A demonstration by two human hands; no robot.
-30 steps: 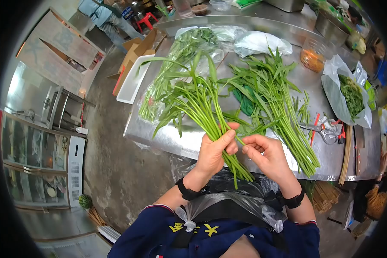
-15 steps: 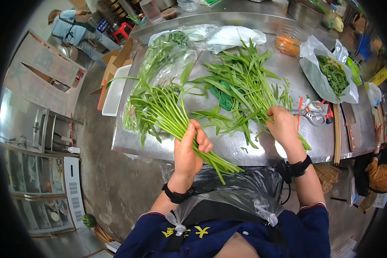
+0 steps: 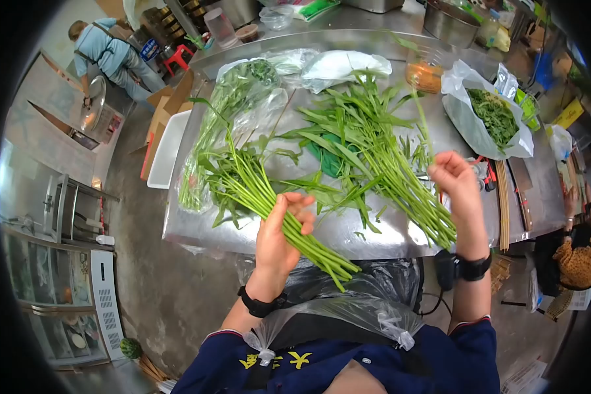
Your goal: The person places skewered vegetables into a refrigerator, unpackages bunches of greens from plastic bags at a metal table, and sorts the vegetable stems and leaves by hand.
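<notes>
My left hand (image 3: 281, 230) is closed around the lower stems of a bunch of leafy green stalks (image 3: 253, 190), its fingertips raised off them. The bunch's cut ends point toward my body. My right hand (image 3: 454, 177) is raised over the right side of a second pile of stalks (image 3: 381, 151), its fingers pinching a single green stalk (image 3: 421, 118) that stands up, blurred. A green band or cloth (image 3: 329, 157) shows under the pile's leaves. Left of the pile lies a clear plastic bag of greens (image 3: 233, 105).
The metal table (image 3: 387, 240) also holds a white bag of greens (image 3: 492, 118), a tub of orange food (image 3: 425, 75), thin sticks (image 3: 503, 203) and a knife (image 3: 522, 190). A white tray (image 3: 169, 151) is left. A person (image 3: 115, 56) stands far left; another person's arm is far right.
My right hand has risen from the pile and now holds up a single stalk. My left hand and its bunch have moved slightly left in view. The view has shifted right.
</notes>
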